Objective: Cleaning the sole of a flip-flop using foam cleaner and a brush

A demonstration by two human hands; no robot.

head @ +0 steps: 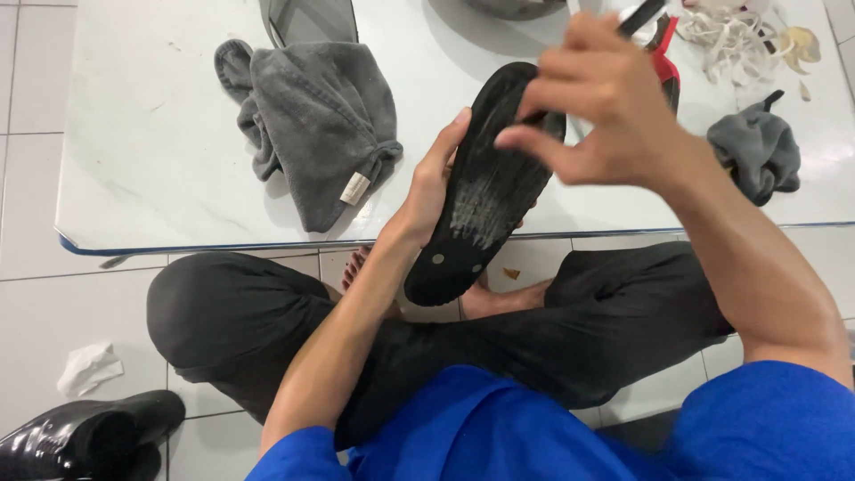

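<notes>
Left hand (427, 191) grips black sole's (481, 187) edge; right hand (597, 107) hovers above.

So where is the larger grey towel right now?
In the head view, the grey towel lies crumpled on the white table, upper left, left of the black sole.

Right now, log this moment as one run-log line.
left hand holds black sole | right hand over sole, dark tool in grip | grey towel on table
</notes>
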